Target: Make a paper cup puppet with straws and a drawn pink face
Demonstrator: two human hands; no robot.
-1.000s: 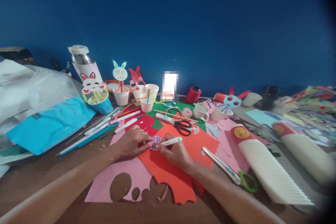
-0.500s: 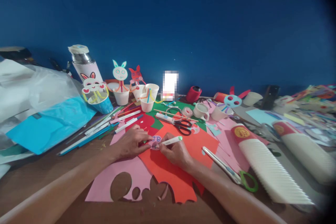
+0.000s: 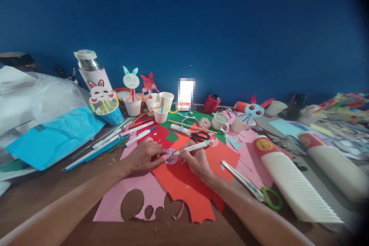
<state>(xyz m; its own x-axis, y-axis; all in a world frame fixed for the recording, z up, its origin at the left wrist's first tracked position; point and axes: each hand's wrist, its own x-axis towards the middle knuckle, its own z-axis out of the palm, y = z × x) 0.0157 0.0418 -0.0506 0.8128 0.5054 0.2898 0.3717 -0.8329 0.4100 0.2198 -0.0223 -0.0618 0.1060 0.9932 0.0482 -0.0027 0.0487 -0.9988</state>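
A round pink paper cutout with a face drawn in blue lies on the orange paper. At its left edge, my left hand holds it between thumb and fingers. Closed around a white marker with a green end, my right hand is on the cutout's right side. The marker's tip points left and is at or just above the drawn face; contact cannot be made out. Under the orange sheet is pink paper with round holes cut in it.
Beyond my hands lie a glue stick, black scissors and white markers. Paper cups with paper animal faces stand along the back. To the right are a cutter, green-handled scissors and stacked cups.
My right hand has shifted slightly right, and the marker now lies more to the right, showing its tip and more of the drawn face. My left hand has stayed in place.
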